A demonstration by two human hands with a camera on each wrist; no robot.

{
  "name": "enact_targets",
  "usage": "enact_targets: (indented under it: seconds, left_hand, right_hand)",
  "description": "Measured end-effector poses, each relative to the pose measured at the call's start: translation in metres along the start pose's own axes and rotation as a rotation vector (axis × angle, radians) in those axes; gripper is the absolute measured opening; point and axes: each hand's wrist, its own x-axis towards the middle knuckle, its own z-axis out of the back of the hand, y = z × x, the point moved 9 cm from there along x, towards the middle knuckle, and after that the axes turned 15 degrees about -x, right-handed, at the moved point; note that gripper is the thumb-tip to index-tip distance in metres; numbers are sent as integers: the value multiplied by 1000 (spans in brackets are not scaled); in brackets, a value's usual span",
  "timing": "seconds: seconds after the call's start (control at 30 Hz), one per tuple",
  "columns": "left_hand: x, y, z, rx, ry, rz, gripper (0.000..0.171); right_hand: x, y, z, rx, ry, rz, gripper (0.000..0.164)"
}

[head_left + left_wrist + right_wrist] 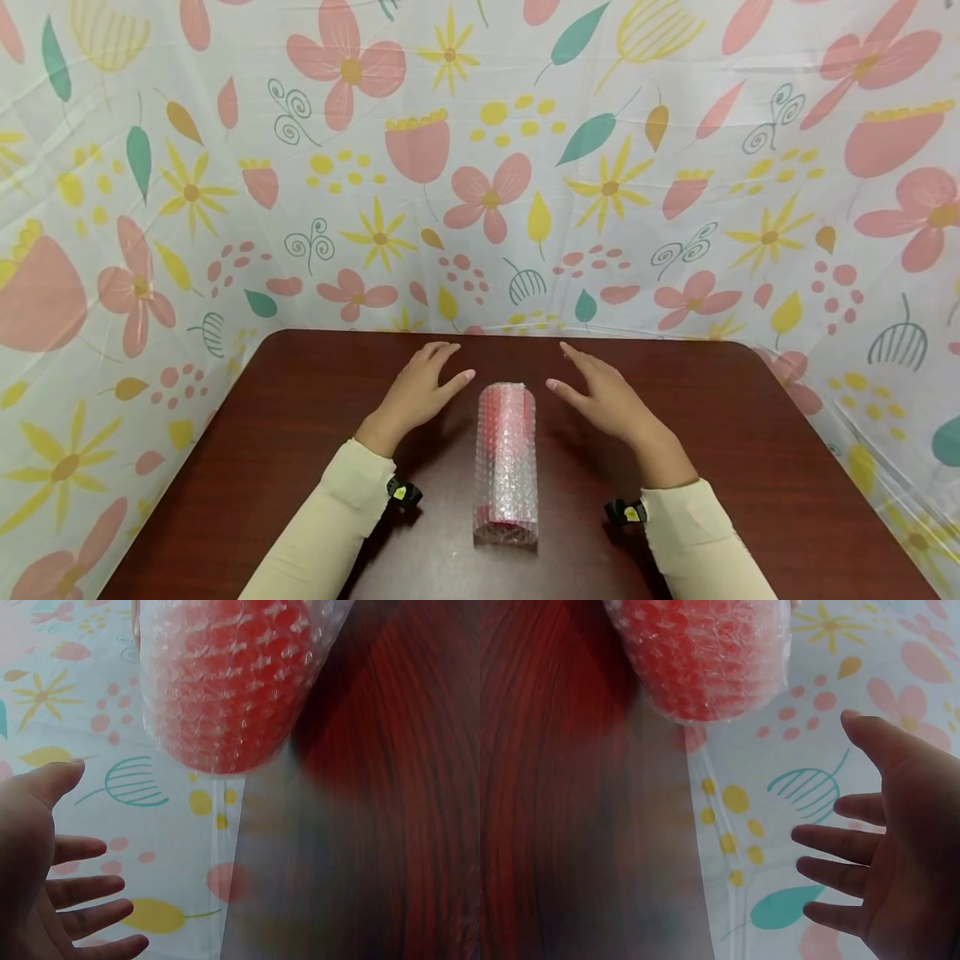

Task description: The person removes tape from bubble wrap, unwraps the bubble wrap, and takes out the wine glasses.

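A red cylindrical item in bubble wrap (507, 458) lies lengthwise on the dark wooden table, between the two forearms in the head view. To its left is my left hand (422, 387), fingers extended and thumb apart, touching nothing. My right hand (603, 396) mirrors it on the other side, its fingers likewise spread. Both wrist views show the wrapped red item (225, 690) close up, with a gap between it and each hand. What the wrap encloses is blurred by the bubbles; only its red colour and rounded shape show.
The reddish-brown table (300, 467) ends at a rounded far edge. Behind it and along both sides hangs a white cloth (570, 208) printed with flowers and leaves. A black strap with a small device (405, 493) sits at each wrist, over cream sleeves.
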Motion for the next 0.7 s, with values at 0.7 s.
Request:
enact_targets:
  seconds: [0.7]
  left_hand:
    - [-5, -9, -44, -13, 171, -44, 60]
  right_hand:
    - [-1, 29, -28, 87, 121, 77, 47]
